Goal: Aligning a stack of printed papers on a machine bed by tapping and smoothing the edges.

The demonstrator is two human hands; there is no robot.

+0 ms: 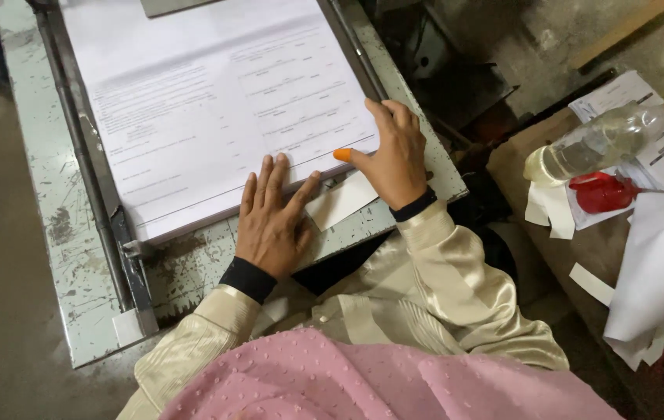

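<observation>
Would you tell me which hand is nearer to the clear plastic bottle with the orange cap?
Right. The right hand rests at the paper stack's edge, closer to the bottle; the left hand lies flat farther left.

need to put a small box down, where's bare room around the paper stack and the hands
Bare metal table lies left of the rail beside the paper stack, and at the near-left corner below it. Crowded: the stack's near edge under the left hand and right hand, and the side table by the bottle.

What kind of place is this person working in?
Probably a small print or paper-finishing workshop: a stack of printed sheets lies on a worn metal table, squared by both hands, with paper scraps nearby.
</observation>
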